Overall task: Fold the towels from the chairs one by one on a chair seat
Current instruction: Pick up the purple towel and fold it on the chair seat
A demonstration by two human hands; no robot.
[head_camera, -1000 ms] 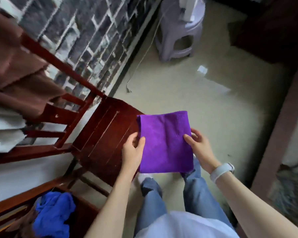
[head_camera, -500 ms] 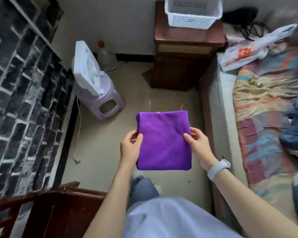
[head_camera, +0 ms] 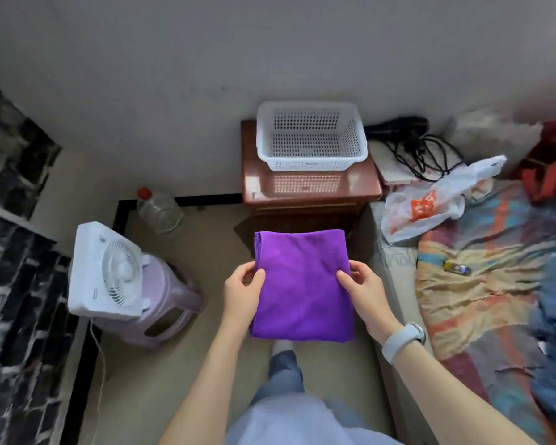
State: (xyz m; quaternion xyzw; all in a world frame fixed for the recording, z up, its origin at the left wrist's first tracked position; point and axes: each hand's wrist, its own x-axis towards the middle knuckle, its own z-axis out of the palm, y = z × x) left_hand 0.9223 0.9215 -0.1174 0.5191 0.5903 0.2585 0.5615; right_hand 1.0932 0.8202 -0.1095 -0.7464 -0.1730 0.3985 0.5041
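Observation:
A folded purple towel (head_camera: 302, 284) is held flat in the air in front of me, above the floor. My left hand (head_camera: 243, 292) grips its left edge, thumb on top and fingers underneath. My right hand (head_camera: 363, 292) grips its right edge the same way; a white band sits on that wrist. No chair is in view now.
A white perforated basket (head_camera: 310, 136) stands empty on a dark wooden cabinet (head_camera: 308, 194) against the far wall. A white fan (head_camera: 106, 271) sits on a lilac stool (head_camera: 164, 309) at the left, a plastic bottle (head_camera: 158, 210) behind it. A bed (head_camera: 482, 284) with clutter runs along the right.
My view has swung from the wooden chair round to the cabinet and basket. The towel stays held between both hands, and the cabinet is now closer.

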